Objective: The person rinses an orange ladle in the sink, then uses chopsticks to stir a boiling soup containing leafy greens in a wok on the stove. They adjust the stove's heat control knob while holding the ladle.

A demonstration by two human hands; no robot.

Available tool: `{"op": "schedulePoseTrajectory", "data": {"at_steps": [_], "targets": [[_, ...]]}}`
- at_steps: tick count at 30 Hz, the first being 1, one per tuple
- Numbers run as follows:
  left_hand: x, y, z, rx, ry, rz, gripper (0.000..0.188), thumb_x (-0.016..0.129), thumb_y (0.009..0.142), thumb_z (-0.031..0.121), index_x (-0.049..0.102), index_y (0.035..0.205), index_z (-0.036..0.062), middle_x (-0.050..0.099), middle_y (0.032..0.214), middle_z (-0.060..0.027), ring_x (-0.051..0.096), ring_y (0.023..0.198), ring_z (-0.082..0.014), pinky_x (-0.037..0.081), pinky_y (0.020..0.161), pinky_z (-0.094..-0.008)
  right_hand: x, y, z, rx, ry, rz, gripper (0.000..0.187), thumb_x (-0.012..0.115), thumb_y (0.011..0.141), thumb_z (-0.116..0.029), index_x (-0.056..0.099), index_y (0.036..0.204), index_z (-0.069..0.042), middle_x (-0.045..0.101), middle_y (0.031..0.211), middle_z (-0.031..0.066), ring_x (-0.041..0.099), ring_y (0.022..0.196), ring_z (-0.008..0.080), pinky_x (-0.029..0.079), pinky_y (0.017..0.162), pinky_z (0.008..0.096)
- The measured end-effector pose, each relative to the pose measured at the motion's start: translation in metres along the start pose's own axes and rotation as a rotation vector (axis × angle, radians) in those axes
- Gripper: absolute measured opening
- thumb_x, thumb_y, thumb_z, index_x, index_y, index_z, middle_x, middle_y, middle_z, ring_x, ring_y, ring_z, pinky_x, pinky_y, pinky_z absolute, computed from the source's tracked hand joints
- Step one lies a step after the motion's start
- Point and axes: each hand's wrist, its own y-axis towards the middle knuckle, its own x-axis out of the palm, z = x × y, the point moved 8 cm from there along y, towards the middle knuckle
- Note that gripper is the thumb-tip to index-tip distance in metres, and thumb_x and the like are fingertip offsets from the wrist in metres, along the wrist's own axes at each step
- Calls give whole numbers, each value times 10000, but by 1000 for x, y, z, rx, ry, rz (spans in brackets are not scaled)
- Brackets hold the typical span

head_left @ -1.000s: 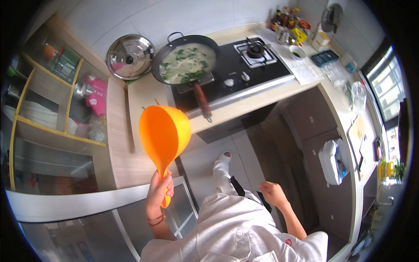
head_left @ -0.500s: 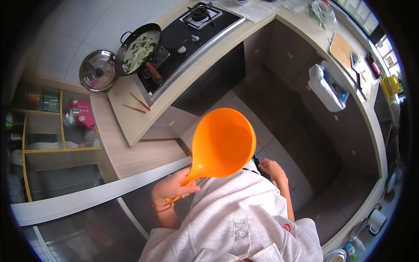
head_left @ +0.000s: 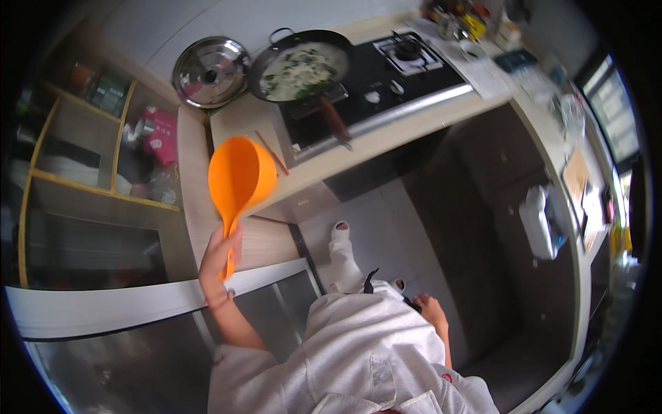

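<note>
My left hand [head_left: 221, 257] is closed round the handle of an orange plastic water scoop [head_left: 238, 176]. The scoop's bowl is tilted and hides part of the counter's left end. A wooden chopstick [head_left: 273, 153] shows on the counter just beyond it. Farther back, a black wok [head_left: 281, 32] with whitish food and green leaves stands on the left burner, its brown handle [head_left: 334, 119] angled toward me. Low by my waist is my right hand [head_left: 430, 312], its fingers curled beside something black [head_left: 412, 304]; what they hold, if anything, is hard to make out.
A steel lid [head_left: 207, 77] leans against the wall left of the wok. The black gas hob [head_left: 376, 103] has a second burner [head_left: 408, 50]. Open shelves [head_left: 103, 176] are at left. A white bin [head_left: 536, 219] hangs inside the right counter, above the tiled floor [head_left: 365, 200].
My left hand has carried the scoop left and forward, toward the counter's end. The view has shifted, bringing more of the stove and my feet into sight. My right hand stays by my waist.
</note>
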Motion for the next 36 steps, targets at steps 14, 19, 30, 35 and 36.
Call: {"op": "schedulePoseTrajectory", "data": {"at_steps": [14, 19, 30, 35, 36], "targets": [[-92, 395, 12, 44, -240, 81, 111, 527, 835, 100, 429, 794, 69, 455, 627, 0, 465, 493, -98, 422, 458, -269, 37, 117, -124, 78, -149, 29, 213, 556, 869, -198, 679, 1039, -163, 680, 920, 119, 642, 859, 343, 507, 748, 411], [-94, 402, -1, -35, -213, 86, 132, 575, 873, 182, 508, 866, 69, 499, 662, 5, 519, 525, -102, 481, 485, -249, 12, 128, -181, 86, -115, 123, 239, 602, 869, -288, 699, 986, -104, 643, 922, 159, 620, 877, 351, 493, 770, 417], [-134, 258, -75, 362, 285, 1023, 321, 513, 950, 242, 542, 1103, -39, 565, 1068, -181, 532, 1037, -276, 427, 891, -384, -46, 265, -226, 90, 511, 148, 386, 545, 935, -333, 619, 1032, 34, 676, 858, 107, 636, 806, 167, 498, 717, 315], [-139, 182, -240, -3, 421, 1240, 375, 578, 884, 328, 555, 1091, 16, 555, 1126, -156, 501, 1075, -335, 396, 915, -485, -68, 350, -249, 244, 762, 107, 574, 485, 937, -498, 602, 1089, 42, 682, 924, 143, 673, 799, 229, 526, 707, 319], [-133, 175, -272, -166, 168, 1235, 430, 565, 878, 393, 546, 1110, 31, 541, 1157, -141, 485, 1090, -328, 390, 922, -488, -77, 360, -249, 242, 625, 113, 570, 504, 924, -497, 654, 959, 52, 695, 848, 131, 680, 734, 220, 533, 677, 335]]}}
